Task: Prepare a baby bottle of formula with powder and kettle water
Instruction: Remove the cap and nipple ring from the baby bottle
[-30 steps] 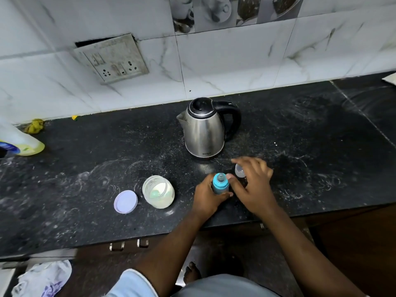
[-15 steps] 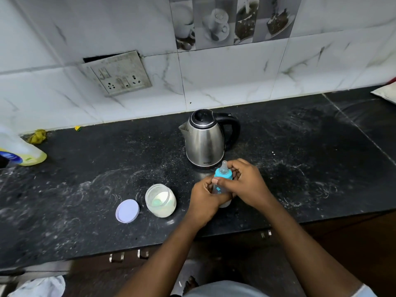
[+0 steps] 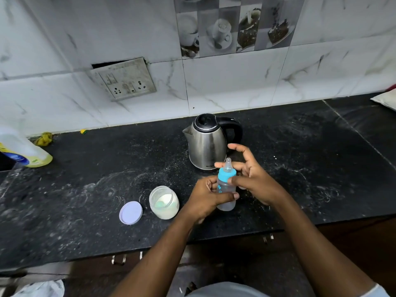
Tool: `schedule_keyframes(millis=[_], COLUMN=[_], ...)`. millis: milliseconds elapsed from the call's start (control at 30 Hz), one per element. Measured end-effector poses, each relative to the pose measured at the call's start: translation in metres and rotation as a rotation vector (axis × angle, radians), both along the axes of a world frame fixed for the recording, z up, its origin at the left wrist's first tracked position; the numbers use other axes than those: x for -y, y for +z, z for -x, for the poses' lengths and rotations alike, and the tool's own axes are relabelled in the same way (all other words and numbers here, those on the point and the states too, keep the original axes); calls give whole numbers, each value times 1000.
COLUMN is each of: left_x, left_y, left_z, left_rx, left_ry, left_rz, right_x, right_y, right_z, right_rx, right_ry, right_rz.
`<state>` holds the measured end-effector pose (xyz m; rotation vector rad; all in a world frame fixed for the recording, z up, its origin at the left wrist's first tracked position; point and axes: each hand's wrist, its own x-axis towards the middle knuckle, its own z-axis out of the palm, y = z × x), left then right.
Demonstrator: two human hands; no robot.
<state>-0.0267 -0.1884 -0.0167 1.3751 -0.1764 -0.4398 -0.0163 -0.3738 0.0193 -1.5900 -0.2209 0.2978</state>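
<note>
On the desk [image 3: 81, 189] sit a lilac lid [image 3: 130, 212] and an open powder jar [image 3: 164, 203]. The left hand [image 3: 204, 197] curls its grip round the baby bottle [image 3: 225, 190], in front of the kettle [image 3: 207, 142]. The right hand [image 3: 257, 181] pinches the bottle's blue collar [image 3: 226, 175] between thumb and forefinger, its other fingers spread.

Both forearms reach forward, left hand [image 3: 205, 196] gripping the bottle [image 3: 224, 186], right hand [image 3: 255, 181] pinching its collar, fingers spread.

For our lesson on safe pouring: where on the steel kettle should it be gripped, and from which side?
Grip the black loop handle of the kettle, coming from the right: it arches off the body's right side, opposite the spout, which points left.
</note>
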Motion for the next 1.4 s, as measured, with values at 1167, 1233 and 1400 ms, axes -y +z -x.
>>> schedule_keyframes(millis=[1167, 1233, 1400], left_x=[-6, -8, -13], left_y=[-16, -22, -41], left_z=[-12, -11, -11], left_rx=[41, 72, 166], left_ry=[4, 50, 225], left_rz=[-79, -115, -208], right_x=[-2, 6, 42], right_y=[-3, 1, -16], right_z=[-8, -9, 9], right_rx=[79, 115, 213], right_ry=[-184, -313, -567], right_rz=[-78, -160, -18])
